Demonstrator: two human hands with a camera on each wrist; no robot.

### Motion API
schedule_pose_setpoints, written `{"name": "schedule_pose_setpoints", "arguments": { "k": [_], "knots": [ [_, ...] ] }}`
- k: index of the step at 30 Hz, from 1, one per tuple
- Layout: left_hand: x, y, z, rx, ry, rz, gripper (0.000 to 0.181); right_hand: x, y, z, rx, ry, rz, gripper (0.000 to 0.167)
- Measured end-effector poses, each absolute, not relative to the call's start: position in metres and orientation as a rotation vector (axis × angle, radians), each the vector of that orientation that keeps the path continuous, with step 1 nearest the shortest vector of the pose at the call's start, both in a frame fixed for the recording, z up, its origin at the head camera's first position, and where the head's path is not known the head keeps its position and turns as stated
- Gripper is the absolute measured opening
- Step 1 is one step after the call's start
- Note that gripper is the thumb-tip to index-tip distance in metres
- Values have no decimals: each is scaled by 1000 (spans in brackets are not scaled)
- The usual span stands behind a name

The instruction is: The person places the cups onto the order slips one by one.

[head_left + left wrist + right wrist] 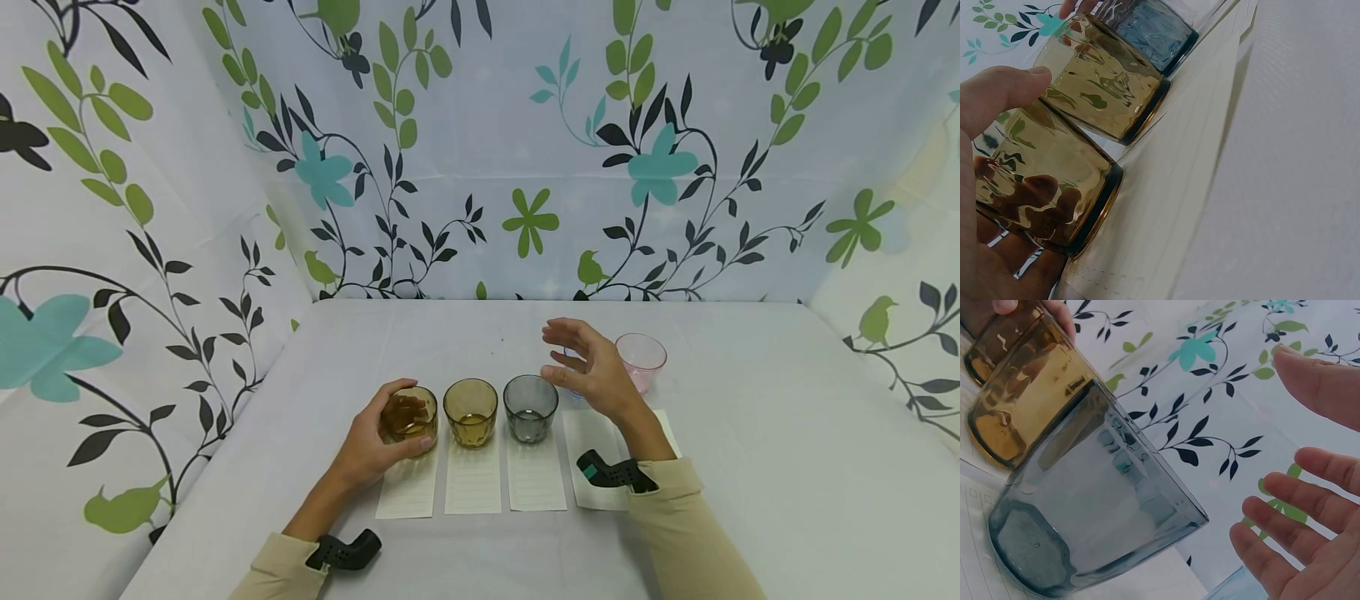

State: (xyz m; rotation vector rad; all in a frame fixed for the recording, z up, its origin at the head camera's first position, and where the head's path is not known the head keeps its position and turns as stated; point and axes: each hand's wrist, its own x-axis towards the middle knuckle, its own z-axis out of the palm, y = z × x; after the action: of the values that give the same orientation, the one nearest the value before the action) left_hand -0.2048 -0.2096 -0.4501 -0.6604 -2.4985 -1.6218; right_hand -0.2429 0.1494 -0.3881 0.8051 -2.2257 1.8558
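Observation:
My left hand grips a brown-amber glass tumbler, thumb on the near side and fingers round the far side; the left wrist view shows its base by the paper. Next to it stands a lighter amber glass, then a grey glass. My right hand is raised right of the grey glass, fingers spread and holding nothing. The right wrist view shows a gap between those fingers and the grey glass. Behind the right hand, a blue glass is mostly hidden.
A pink glass stands just beyond the right hand. Several lined paper strips lie side by side in front of the glasses, partly covered by the right forearm. The white table meets a patterned cloth behind and at both sides.

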Motion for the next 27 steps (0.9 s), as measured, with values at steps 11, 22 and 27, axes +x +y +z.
{"name": "schedule_pose_setpoints", "arguments": {
  "k": [11,22,27],
  "knots": [
    [-205,-210,-450,-666,-2497,-1611,78,-244,150,-390,789,-2200,1846,68],
    [-205,-210,-451,-653,-2504,-1610,78,-245,152,-392,745,-2197,1790,66],
    [-205,-210,-451,-655,-2502,-1609,78,-245,153,-393,738,-2188,1766,64]
  ]
}}
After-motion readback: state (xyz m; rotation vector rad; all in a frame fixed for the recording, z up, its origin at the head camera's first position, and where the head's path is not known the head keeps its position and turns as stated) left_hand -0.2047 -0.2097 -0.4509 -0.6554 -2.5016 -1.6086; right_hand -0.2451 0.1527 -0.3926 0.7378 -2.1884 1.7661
